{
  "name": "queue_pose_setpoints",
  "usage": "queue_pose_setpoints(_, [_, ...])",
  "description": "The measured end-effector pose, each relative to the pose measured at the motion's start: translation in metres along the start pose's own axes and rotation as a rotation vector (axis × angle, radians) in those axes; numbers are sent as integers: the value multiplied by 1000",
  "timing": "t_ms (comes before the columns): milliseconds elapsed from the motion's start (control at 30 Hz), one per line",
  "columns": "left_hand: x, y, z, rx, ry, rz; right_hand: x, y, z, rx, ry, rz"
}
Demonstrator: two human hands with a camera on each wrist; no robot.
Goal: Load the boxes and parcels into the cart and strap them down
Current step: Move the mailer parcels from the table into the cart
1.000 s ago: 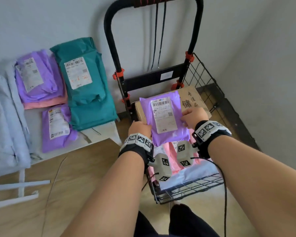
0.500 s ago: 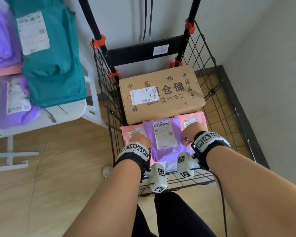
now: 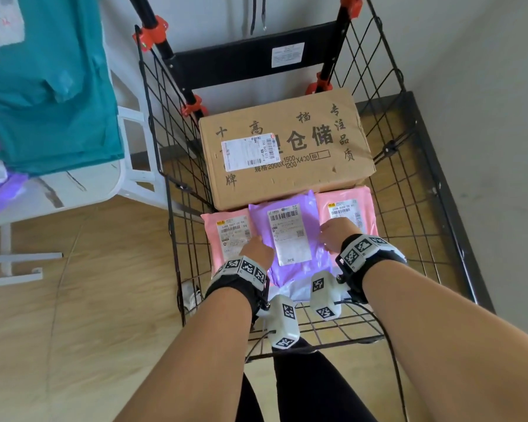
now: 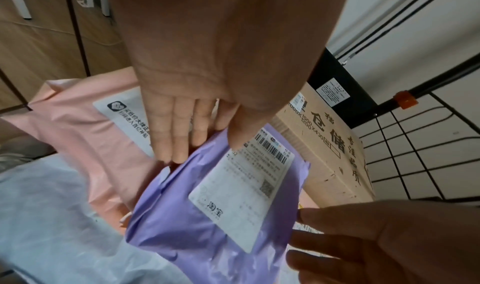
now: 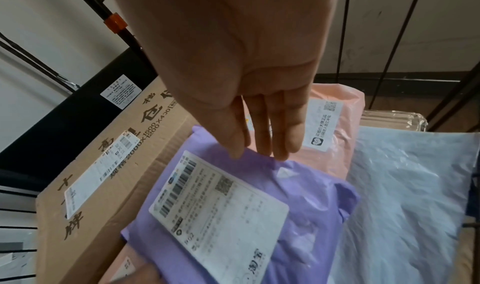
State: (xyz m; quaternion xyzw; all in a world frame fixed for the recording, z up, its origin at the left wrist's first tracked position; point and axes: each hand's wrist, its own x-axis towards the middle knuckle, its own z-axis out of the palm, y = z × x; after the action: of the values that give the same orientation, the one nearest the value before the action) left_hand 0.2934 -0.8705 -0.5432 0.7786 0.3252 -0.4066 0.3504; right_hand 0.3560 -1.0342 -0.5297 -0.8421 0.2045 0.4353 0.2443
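I was setting the purple parcel [image 3: 290,239] down in the cart [image 3: 409,190], at about six o'clock from the cardboard box [image 3: 284,144], so it lay across the gap between the two pink parcels [image 3: 226,236] that flanked it at nine and three. My left hand [image 3: 258,249] held its left edge, thumb on top and fingers [image 4: 179,136] reaching straight down along the side, and my right hand [image 3: 339,234] had the same loose grip on the right edge, fingers [image 5: 272,132] nearly straight; neither was clenched, and I could not tell how much of the fingertips had slipped beneath. To do this well, I judged I should lower it flat with the label [image 3: 290,236] up, nudge its far edge against the box's front face, then slide my fingers out sideways so the slippery film would not drag along. The purple mailer was thin, crinkled plastic, soft and pillowy, likely to slump over its neighbours. The pink ones looked the same, smooth and faintly glossy. The box was rigid corrugated board with square corners, a good backstop. Under everything at six o'clock lay a pale bluish bag [image 5: 405,196], filmy and wrinkled. The cart's walls were black wire mesh, open enough for a loose corner to poke through.
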Motion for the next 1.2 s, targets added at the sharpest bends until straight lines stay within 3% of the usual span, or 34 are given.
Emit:
queue_pose_setpoints(33, [4,1,2,-5,-14,27,5,2,2,-78,-24,-41])
queue_pose_setpoints(233, [13,9,10,20,-1,212,8,8,7,-29,-61,-149])
queue_pose_setpoints(567, [14,5,-7,45,-11,174,5,6,6,-52,-61,-167])
queue_pose_setpoints(833, [-38,8,-61,-144,86,189,-51,-44,-17,-322,-7,-183])
queue_pose_setpoints(967, [-60,5,-101,-83,156,261,-83,-72,-19,-338,47,-266])
queue_pose_setpoints(1033, [-72,3,-122,-85,175,263,-93,-83,-15,-463,61,-387])
queue_pose_setpoints(1200, [-89,-18,-168,-301,202,276,-146,-137,-5,-44,126,-358])
